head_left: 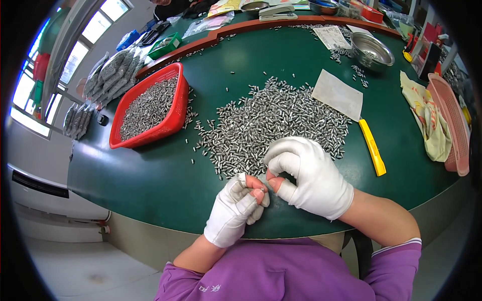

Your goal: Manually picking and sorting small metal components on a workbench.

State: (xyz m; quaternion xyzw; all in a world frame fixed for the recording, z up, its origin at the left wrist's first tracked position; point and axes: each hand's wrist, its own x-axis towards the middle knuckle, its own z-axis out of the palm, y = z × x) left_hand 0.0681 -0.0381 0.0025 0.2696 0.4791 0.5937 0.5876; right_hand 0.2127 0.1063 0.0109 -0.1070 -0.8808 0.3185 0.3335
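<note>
Both hands wear white gloves with the thumb and fingertips cut away, and they meet at the near edge of the green bench (150,175). The left hand (237,206) is curled nearly closed, its bare thumb and forefinger pinching one small metal piece (262,190); the piece is too small to make out in detail. The right hand (309,175) is loosely bent, its bare thumb tip touching the left forefinger just beside that piece, and its other fingers arch over the edge of the heap of small silver cylinders (273,123), which spreads across the middle of the bench; the cylinders are short, shiny and far too many to count. One red basket (174,118) to the left holds more of them. One steel bowl (372,50) stands at the far right, one sheet of paper (337,94) lies by the heap, one yellow-handled tool (372,147) lies to its right, and one pink basket (449,120) sits at the right rim.
</note>
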